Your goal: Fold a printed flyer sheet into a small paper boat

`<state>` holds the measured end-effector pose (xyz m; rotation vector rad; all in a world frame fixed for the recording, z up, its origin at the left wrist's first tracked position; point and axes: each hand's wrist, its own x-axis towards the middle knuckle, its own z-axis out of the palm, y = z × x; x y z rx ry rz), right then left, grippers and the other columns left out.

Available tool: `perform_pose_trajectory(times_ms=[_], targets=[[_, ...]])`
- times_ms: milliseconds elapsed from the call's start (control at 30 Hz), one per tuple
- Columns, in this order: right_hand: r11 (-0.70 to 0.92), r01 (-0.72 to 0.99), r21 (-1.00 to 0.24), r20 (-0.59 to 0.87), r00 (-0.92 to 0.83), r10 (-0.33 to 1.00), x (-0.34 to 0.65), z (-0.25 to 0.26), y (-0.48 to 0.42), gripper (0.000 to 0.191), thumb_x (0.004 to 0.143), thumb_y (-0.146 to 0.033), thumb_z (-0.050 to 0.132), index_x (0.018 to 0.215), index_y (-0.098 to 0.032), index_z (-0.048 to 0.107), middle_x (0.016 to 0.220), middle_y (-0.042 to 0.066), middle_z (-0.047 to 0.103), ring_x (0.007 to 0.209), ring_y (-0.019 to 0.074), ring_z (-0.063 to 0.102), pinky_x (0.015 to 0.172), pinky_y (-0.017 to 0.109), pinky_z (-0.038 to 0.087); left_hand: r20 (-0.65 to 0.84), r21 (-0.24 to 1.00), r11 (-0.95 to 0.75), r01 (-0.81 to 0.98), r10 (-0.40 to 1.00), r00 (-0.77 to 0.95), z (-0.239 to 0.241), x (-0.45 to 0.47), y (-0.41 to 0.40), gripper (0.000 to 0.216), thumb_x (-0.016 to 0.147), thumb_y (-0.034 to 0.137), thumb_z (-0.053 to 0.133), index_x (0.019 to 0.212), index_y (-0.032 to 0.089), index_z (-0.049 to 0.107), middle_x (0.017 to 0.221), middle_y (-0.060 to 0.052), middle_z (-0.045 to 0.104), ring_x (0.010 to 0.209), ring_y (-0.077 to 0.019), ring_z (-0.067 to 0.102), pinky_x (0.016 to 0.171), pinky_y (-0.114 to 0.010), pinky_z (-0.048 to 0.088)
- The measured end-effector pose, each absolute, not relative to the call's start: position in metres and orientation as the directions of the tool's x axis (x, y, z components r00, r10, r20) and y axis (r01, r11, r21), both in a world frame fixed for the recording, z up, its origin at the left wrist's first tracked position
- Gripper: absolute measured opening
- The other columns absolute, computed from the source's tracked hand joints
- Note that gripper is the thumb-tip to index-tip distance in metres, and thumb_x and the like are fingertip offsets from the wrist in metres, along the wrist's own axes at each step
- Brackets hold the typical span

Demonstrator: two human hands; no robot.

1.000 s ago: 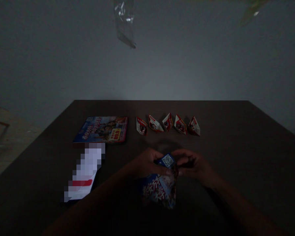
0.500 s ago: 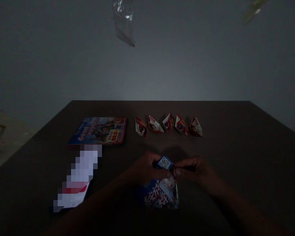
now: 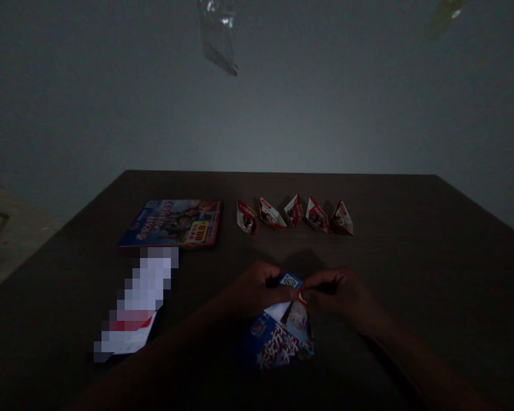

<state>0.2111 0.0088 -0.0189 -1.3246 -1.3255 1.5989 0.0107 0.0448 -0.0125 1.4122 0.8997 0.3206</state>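
Observation:
Near the front of the table I hold a printed leaflet (image 3: 274, 345) with a blue ground, large white characters and a QR code on a folded-over part. My left hand (image 3: 259, 290) pinches its upper left side, thumb on top. At the upper right, the fingertips of my right hand (image 3: 336, 294) pinch the paper, where a small red and white bit shows. A white patch of paper is visible beneath my left thumb. The lower part of the leaflet hangs toward me in deep shadow, so its bottom edge is hard to make out.
Several folded red and white paper pieces (image 3: 294, 211) stand in a row beyond my hands. A stack of colourful leaflets (image 3: 175, 222) lies to the left, with a lit phone (image 3: 137, 308), partly blurred out, in front. Clear plastic (image 3: 218, 40) hangs against the wall.
The leaflet's folds have shifted between my fingers: a white patch and a red bit now show, and the QR code part is turned and partly covered. Both hands keep their pinch.

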Motion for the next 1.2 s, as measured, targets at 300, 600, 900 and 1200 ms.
perform_pose_trajectory(times_ms=[300,600,900,1200], targets=[[-0.25,0.119,-0.961,-0.272,-0.254,0.928,0.2126,-0.0186,0.0097,0.02,0.063,-0.033,0.078,0.071,-0.016,0.073,0.064,0.002,0.071,0.058,0.0122,0.061,0.056,0.022,0.048,-0.399,0.911,0.213,0.353,0.676,0.62,-0.0132,0.015,0.04,0.031,0.072,0.04,0.067,0.082,0.011,0.068,0.068,-0.001,0.063,0.056,-0.0108,0.052,0.049,-0.019,0.037],[-0.207,0.113,-0.972,-0.229,-0.243,0.943,0.2064,-0.0207,0.0073,0.025,0.072,-0.04,0.071,0.075,-0.015,0.071,0.069,0.003,0.07,0.061,0.0133,0.061,0.057,0.023,0.047,-0.363,0.922,0.155,0.355,0.664,0.653,-0.0146,0.0121,0.0424,0.03,0.074,0.038,0.065,0.084,0.01,0.069,0.07,-0.003,0.065,0.06,-0.0133,0.056,0.052,-0.021,0.039],[-0.235,0.103,-0.967,-0.255,-0.281,0.925,0.2099,-0.0155,0.0086,0.024,0.069,-0.039,0.074,0.074,-0.016,0.07,0.068,0.003,0.07,0.06,0.0133,0.062,0.057,0.024,0.049,-0.344,0.935,0.189,0.3,0.688,0.638,-0.0145,0.0138,0.0425,0.03,0.071,0.041,0.068,0.078,0.011,0.068,0.066,-0.001,0.062,0.059,-0.0121,0.053,0.052,-0.02,0.038],[-0.219,0.087,-0.972,-0.234,-0.252,0.939,0.2086,-0.0168,0.0086,0.022,0.068,-0.036,0.075,0.075,-0.015,0.071,0.069,0.002,0.07,0.06,0.0115,0.061,0.057,0.022,0.048,-0.357,0.933,0.239,0.271,0.719,0.596,-0.0187,0.0136,0.0427,0.031,0.069,0.041,0.07,0.071,0.011,0.064,0.06,0.002,0.055,0.053,-0.009,0.046,0.048,-0.019,0.033]])
